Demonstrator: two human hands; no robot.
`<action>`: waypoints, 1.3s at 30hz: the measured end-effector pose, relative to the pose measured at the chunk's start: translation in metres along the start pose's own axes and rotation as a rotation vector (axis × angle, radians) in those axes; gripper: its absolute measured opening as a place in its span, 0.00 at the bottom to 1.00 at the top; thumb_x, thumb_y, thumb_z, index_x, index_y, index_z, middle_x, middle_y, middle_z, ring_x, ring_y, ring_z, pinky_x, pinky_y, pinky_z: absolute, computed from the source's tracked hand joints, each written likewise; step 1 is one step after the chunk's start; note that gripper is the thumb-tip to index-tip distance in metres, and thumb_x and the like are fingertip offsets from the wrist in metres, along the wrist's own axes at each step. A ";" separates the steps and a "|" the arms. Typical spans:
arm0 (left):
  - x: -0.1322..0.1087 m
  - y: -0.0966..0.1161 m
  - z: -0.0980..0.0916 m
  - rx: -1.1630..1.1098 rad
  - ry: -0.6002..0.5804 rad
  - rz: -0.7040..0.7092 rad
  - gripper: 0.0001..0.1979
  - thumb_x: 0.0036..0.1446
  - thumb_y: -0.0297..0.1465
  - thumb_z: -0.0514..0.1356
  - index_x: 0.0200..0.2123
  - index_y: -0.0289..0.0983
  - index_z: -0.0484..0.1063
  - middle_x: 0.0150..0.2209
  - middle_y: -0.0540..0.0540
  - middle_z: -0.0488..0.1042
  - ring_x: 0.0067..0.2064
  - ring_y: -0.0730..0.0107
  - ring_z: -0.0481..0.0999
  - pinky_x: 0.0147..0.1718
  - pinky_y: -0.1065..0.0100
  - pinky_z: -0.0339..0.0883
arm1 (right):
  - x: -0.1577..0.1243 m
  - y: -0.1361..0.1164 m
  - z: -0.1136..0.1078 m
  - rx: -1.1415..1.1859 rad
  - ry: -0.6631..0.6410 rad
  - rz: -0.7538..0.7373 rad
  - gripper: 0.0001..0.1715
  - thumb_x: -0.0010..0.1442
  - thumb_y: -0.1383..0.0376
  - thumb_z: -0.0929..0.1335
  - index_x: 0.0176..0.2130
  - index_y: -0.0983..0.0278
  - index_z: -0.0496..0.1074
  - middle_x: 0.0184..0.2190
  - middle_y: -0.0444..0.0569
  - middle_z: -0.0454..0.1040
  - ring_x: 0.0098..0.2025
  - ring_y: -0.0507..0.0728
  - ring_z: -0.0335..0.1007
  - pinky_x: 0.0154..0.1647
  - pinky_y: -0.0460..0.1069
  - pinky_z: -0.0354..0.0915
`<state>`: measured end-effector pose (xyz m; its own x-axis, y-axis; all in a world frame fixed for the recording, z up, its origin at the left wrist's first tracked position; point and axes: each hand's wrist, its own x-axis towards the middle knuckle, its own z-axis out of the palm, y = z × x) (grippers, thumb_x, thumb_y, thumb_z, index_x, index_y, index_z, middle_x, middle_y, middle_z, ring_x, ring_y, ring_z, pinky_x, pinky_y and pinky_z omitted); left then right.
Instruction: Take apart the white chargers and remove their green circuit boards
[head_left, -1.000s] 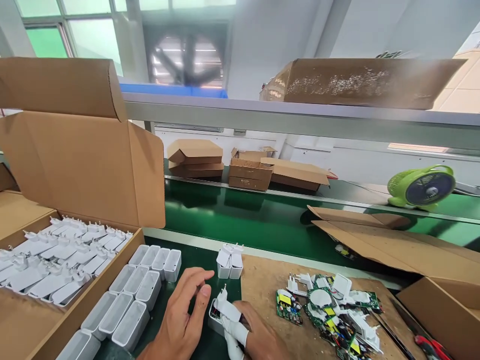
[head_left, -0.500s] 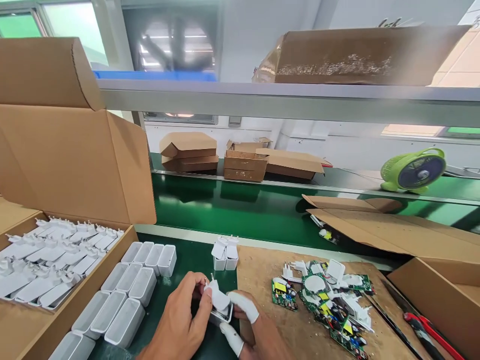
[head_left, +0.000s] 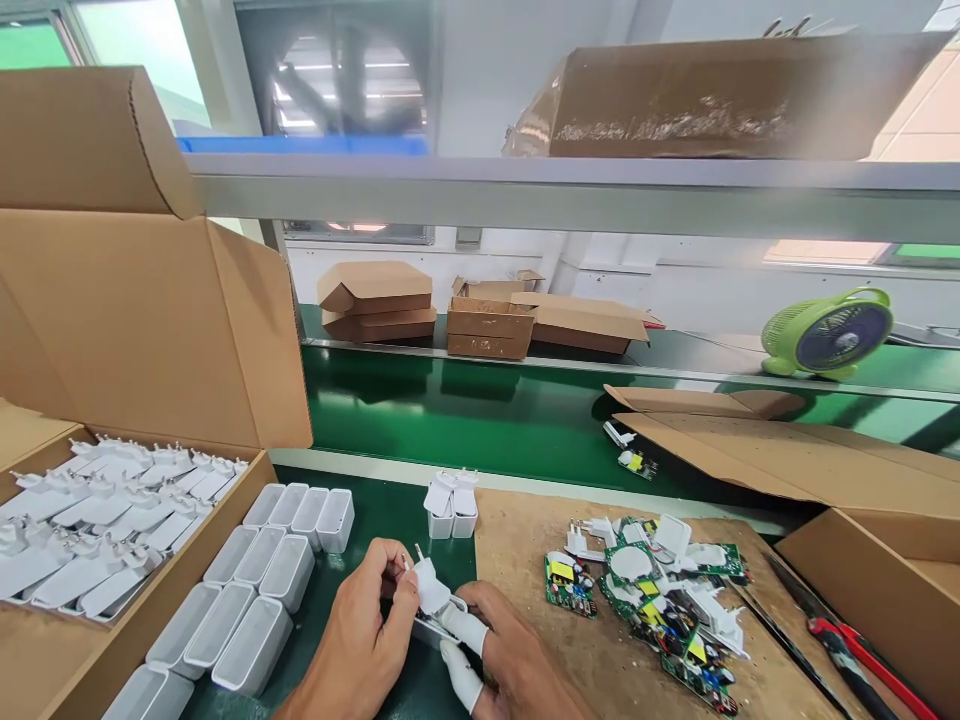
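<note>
A white plug charger [head_left: 432, 592] with metal pins pointing up is between my two hands, low in the middle of the view. My left hand [head_left: 358, 628] grips its left end between thumb and fingers. White covers are on the thumb and a finger of my right hand [head_left: 517, 645], which pinches the charger's right end, the finger lying over the top piece. To the left stand rows of open white plastic cases [head_left: 231, 622]. Beyond my hands are white cases with plug tops [head_left: 451, 503]. A pile of green circuit boards [head_left: 660, 610] lies to the right.
An open carton [head_left: 259, 490] of white plug pieces stands at the left. The boards lie on a brown sheet [head_left: 600, 660] beside red-handled pliers [head_left: 855, 650]. Another carton [head_left: 885, 560] is at the right. Behind run a green belt [head_left: 450, 415] and a shelf with boxes and a green fan [head_left: 829, 332].
My right hand's covered finger has moved left, onto the charger's top piece, which now sits more tilted. A small board on the green belt has shifted left, out from beside the cardboard flap.
</note>
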<state>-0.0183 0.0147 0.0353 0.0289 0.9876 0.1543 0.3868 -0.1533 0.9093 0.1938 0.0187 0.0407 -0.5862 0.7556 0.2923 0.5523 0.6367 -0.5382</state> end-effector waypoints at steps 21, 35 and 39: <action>-0.006 -0.014 0.024 0.145 0.005 0.538 0.47 0.63 0.25 0.65 0.75 0.52 0.43 0.63 0.37 0.69 0.63 0.49 0.72 0.61 0.45 0.72 | -0.004 0.020 0.021 0.916 0.274 0.421 0.27 0.63 0.43 0.72 0.51 0.59 0.77 0.43 0.54 0.83 0.45 0.65 0.82 0.48 0.60 0.79; -0.012 -0.036 0.038 0.567 -0.010 0.592 0.43 0.63 0.25 0.62 0.77 0.46 0.50 0.69 0.27 0.64 0.65 0.39 0.72 0.55 0.45 0.78 | -0.013 0.017 0.012 0.245 0.246 0.087 0.20 0.64 0.68 0.69 0.55 0.56 0.69 0.48 0.47 0.77 0.46 0.57 0.77 0.51 0.51 0.75; -0.015 -0.038 0.043 0.539 0.028 0.527 0.36 0.65 0.26 0.60 0.74 0.45 0.59 0.64 0.29 0.68 0.62 0.42 0.75 0.50 0.50 0.82 | -0.010 0.012 -0.001 0.291 0.228 0.170 0.19 0.66 0.64 0.70 0.56 0.56 0.71 0.47 0.48 0.79 0.47 0.58 0.79 0.53 0.53 0.75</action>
<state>0.0066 0.0075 -0.0178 0.3137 0.7859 0.5328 0.7262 -0.5601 0.3986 0.2071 0.0187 0.0322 -0.3366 0.8820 0.3297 0.4204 0.4541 -0.7855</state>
